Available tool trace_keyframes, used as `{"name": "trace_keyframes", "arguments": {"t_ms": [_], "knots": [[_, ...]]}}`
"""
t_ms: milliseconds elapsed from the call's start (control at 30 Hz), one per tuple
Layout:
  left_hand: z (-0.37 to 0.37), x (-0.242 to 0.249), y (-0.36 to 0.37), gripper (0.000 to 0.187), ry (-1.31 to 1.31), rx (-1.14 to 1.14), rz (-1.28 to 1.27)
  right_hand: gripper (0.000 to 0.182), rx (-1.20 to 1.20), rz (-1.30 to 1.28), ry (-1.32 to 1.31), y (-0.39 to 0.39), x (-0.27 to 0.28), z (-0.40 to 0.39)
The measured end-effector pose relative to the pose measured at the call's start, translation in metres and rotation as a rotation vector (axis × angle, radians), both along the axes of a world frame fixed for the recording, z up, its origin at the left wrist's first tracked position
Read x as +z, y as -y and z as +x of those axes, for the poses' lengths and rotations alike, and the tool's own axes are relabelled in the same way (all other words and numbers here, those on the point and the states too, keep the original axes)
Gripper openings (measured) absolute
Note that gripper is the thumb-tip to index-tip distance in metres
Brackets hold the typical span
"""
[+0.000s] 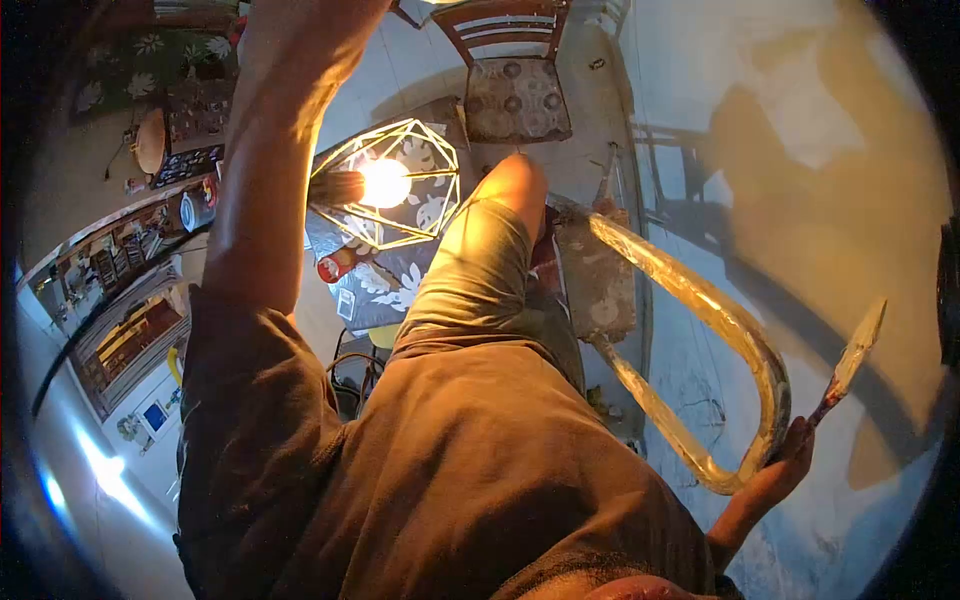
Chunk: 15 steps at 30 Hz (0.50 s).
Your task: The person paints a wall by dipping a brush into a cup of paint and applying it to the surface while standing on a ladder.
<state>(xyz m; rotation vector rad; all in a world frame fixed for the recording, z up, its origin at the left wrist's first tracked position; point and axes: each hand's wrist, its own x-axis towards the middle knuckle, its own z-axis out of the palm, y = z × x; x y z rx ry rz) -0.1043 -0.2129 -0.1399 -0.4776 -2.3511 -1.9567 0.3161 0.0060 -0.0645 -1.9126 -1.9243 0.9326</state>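
Brown shirt on, holding thin stick in curled right hand by bent bar; can't tell left hand's grip, out of sight.

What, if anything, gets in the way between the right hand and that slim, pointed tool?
Nothing visible: the right hand holds the slim, pointed, pale-ended tool by its darker end. The glossy, curved, yellow-brown bar bends beside the hand, not between them.
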Motion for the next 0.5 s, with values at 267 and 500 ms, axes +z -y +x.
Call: {"name": "trace_keyframes", "arguments": {"t_ms": [267, 500], "knots": [[0.001, 0.02, 0.028, 0.073, -0.022, 0.001, 0.032, 0.029, -0.067, 0.03, -0.109, 0.0, -0.006, -0.007], [0.001, 0.03, 0.017, 0.073, -0.008, -0.054, 0.036, 0.035, -0.051, 0.103, -0.042, 0.012, 0.0, -0.016]]}}
